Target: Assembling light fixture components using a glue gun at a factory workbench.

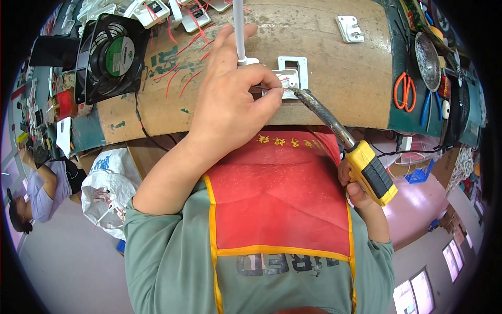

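Along the lower side, the counter's [340, 99] edge curves just below the left hand [230, 99]; rightward, it leaves room between the white housing [291, 79] and orange scissors [404, 92]. The housing, shallow and open-faced, lies at upper center. The left grip is pinched, seemingly on a thin wire [285, 88]; the right hand [356, 191] wraps a yellow-handled soldering iron [372, 172], tip at the housing.

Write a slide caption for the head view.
Left hand pinching a thin wire at a white casing, right hand holding a yellow-handled soldering iron, its tip close by.
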`<state>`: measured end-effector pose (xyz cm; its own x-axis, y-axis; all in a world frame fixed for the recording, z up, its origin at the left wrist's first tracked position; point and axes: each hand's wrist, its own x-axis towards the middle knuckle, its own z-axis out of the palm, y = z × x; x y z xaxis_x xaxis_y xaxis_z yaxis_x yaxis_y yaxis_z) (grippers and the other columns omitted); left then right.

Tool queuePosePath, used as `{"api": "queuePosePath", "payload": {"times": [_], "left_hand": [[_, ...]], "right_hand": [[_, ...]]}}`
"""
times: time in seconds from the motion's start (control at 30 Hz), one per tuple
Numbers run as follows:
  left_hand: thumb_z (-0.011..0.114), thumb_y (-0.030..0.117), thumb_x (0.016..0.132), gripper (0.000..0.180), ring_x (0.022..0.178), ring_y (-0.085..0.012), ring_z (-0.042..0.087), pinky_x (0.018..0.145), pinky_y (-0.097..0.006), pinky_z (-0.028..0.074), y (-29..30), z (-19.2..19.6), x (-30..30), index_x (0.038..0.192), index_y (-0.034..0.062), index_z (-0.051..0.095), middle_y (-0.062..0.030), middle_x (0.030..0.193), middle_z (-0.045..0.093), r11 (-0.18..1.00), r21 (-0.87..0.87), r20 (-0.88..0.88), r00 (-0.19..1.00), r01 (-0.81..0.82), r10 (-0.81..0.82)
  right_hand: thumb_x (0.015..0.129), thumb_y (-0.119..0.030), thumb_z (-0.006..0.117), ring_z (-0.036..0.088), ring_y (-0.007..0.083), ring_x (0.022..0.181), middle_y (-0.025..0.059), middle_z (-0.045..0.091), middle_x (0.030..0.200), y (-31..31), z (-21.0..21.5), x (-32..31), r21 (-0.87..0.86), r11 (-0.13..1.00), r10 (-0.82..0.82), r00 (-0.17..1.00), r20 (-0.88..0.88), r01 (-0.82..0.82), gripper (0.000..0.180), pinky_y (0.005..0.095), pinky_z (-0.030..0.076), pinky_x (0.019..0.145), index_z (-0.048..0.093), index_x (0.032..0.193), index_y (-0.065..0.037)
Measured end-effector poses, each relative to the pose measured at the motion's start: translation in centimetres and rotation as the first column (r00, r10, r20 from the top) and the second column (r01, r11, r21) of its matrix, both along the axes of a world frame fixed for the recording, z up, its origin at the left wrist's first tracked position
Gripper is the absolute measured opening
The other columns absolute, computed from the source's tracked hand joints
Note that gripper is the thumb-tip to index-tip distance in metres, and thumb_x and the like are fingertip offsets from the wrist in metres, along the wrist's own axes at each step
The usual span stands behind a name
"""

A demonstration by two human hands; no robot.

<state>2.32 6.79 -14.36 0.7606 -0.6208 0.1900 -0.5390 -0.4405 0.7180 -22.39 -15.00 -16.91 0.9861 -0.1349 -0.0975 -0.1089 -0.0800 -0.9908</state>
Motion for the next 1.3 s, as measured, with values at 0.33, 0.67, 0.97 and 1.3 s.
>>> {"api": "queuePosePath", "payload": {"times": [0.33, 0.67, 0.97, 1.3], "left_hand": [[0.077, 0.011, 0.076, 0.006, 0.142, -0.0383, 0.037, 0.108, -0.041, 0.04, 0.0, 0.0, 0.0, 0.08, 0.0101, 0.073, -0.0174, 0.148, 0.047, 1.0, -0.004, -0.035, 0.999, -0.008, 0.008], [0.077, 0.011, 0.076, 0.006, 0.142, -0.0387, 0.038, 0.11, -0.042, 0.038, 0.2, 0.0, 0.1, 0.08, 0.0094, 0.073, -0.0182, 0.147, 0.048, 1.0, 0.001, -0.029, 1.0, 0.001, -0.001], [0.077, 0.011, 0.075, 0.006, 0.141, -0.0401, 0.038, 0.111, -0.044, 0.036, 0.2, 0.1, 0.1, 0.08, 0.0097, 0.073, -0.0187, 0.146, 0.049, 1.0, 0.013, -0.001, 1.0, 0.008, -0.008], [0.077, 0.011, 0.075, 0.006, 0.142, -0.0402, 0.037, 0.112, -0.044, 0.036, -0.2, 0.3, 0.1, 0.08, 0.0103, 0.073, -0.0185, 0.147, 0.049, 1.0, 0.013, -0.017, 1.0, 0.0, 0.0]], "right_hand": [[0.087, -0.039, 0.074, 0.054, 0.0196, 0.055, 0.004, 0.055, 0.065, 0.1, 0.4, -0.3, -0.02, 1.0, -0.002, 0.999, -0.054, 0.001, 0.038, 0.0316, 0.041, 0.05, 0.058, 0.074, -0.007], [0.088, -0.042, 0.074, 0.054, 0.0177, 0.057, 0.0039, 0.056, 0.069, 0.6, 0.8, 0.3, 0.029, 0.998, -0.054, 0.998, -0.032, 0.055, 0.041, 0.0298, 0.042, 0.052, 0.058, 0.079, -0.005], [0.087, -0.038, 0.076, 0.053, 0.016, 0.057, 0.0035, 0.055, 0.07, 0.0, -0.4, -0.8, 0.117, 0.993, 0.011, 0.999, -0.05, -0.005, 0.039, 0.0289, 0.042, 0.052, 0.058, 0.083, -0.004], [0.08, -0.034, 0.083, 0.052, 0.0128, 0.058, 0.0022, 0.055, 0.075, 0.2, 0.1, -0.8, 0.339, 0.932, -0.106, 0.991, -0.08, 0.127, 0.044, 0.0251, 0.042, 0.05, 0.06, 0.097, -0.002]]}}
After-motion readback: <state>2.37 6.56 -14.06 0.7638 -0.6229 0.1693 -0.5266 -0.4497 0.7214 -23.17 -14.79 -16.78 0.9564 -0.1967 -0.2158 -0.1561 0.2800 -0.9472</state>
